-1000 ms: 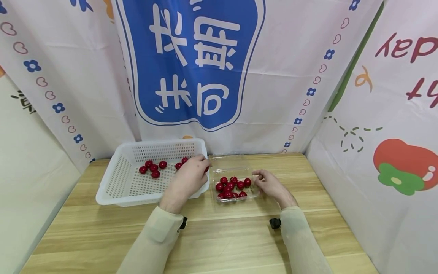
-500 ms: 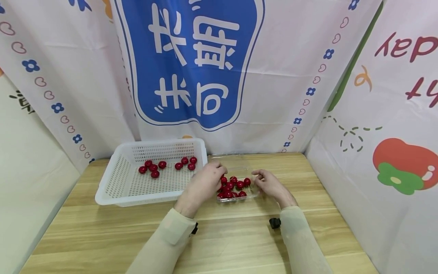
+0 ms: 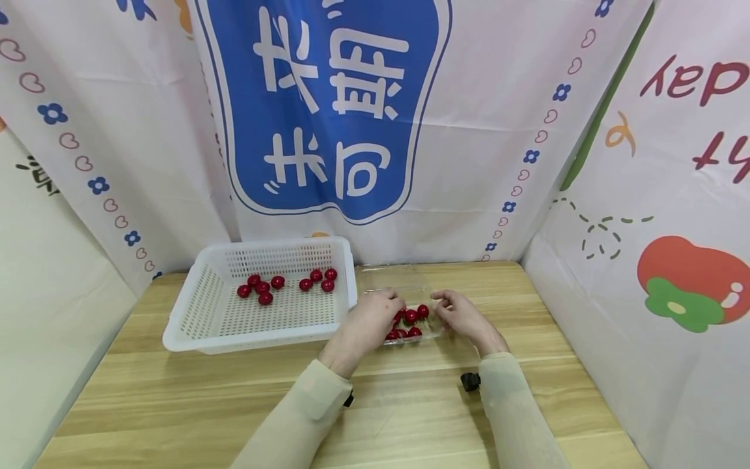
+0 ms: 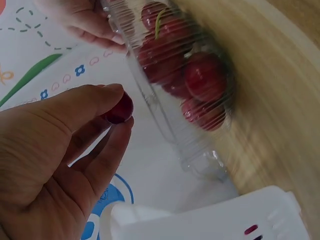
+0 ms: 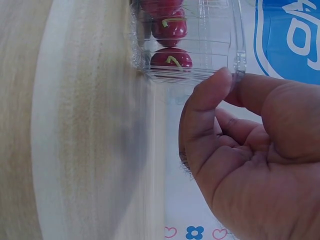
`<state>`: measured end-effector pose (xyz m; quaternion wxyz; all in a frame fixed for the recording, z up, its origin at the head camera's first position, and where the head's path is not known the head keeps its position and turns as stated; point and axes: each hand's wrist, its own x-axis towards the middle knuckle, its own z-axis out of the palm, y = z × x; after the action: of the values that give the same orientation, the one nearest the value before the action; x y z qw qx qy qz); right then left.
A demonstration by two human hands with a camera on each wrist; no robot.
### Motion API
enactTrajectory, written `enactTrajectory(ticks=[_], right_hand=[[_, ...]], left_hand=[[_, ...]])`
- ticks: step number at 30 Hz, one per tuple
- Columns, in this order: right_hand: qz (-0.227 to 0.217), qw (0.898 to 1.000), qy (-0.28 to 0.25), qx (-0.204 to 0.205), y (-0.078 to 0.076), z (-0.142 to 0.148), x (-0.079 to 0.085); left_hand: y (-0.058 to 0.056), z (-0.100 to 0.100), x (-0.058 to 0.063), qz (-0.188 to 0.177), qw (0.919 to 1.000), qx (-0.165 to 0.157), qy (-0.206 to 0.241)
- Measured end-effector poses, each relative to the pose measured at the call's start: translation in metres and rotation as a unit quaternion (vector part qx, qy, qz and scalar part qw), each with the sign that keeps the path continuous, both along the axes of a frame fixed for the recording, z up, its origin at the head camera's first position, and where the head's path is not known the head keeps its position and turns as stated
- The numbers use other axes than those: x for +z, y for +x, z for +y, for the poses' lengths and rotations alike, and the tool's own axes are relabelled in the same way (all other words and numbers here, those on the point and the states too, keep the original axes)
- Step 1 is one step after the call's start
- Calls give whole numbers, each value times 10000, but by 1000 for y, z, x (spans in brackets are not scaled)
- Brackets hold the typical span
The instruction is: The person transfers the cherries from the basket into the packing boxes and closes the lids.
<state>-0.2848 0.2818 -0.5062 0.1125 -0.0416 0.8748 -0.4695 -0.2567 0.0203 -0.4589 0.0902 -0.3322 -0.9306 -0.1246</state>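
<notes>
Pinching one red cherry [image 4: 120,109] with our left hand [image 3: 366,322] at the left end of the clear plastic clamshell [image 5: 241,55]. Our right hand [image 3: 465,319] grips its rim at the right end. We have more cherries [image 3: 411,316] inside it, lid [image 3: 392,277] folded back. White slotted basket [image 3: 263,342] sits just left on the wood-grain tabletop [image 3: 410,417], nine cherries [image 3: 278,282] in two groups inside.

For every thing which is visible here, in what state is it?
Clear box: open, upright.
Lid: folded back.
Boxed cherries: piled, some with green stems.
White basket: upright, uncovered.
Basket cherries: loose, in two groups.
Left hand: pinching one cherry.
Right hand: pinching the clear box's edge.
Printed cloth: hanging, creased.
</notes>
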Motion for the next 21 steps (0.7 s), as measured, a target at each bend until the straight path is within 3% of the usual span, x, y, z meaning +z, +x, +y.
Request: enactTrajectory(ticks=[12, 21], right_hand=[[0, 10000, -33, 32, 0, 0, 0], [40, 10000, -8, 18, -1, 0, -2]], left_hand=[[-1, 13, -16, -195, 9997, 127, -106], [2, -4, 3, -232, 9986, 133, 451]])
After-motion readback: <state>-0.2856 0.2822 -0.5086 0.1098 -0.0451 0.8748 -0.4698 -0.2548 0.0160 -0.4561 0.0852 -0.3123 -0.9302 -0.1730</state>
